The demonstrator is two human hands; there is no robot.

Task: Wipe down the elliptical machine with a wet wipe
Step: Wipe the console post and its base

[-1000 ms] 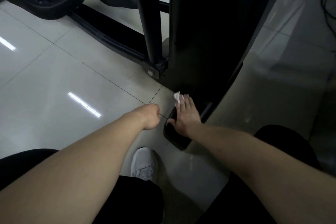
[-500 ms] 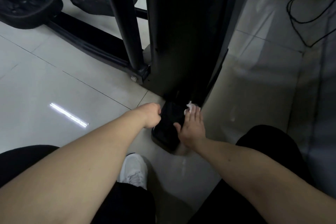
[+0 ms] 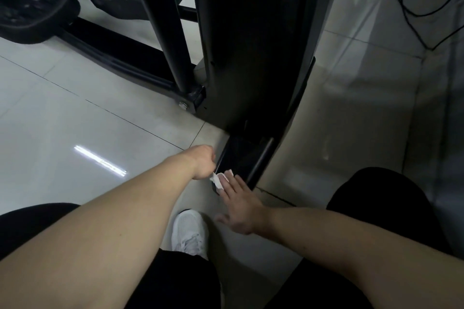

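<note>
pale floor tiles (image 3: 75,133) frame the elliptical's base bar (image 3: 241,158), right hand (image 3: 241,206) pressing the wet wipe (image 3: 222,178) flat-fingered to scrub it; left hand (image 3: 200,163) alongside, fingers hidden.

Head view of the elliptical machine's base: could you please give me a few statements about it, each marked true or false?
1. The right hand presses a white wet wipe with straight fingers onto the black elliptical machine's base foot. True.
2. The wipe lies loose on the pale tiled floor, apart from the machine. False: it sits on the base foot, under the fingers.
3. A white shoe shows between the two forearms. True.
4. The thin black cable runs along the floor left of the machine. False: it lies on the floor to the right of it.
</note>
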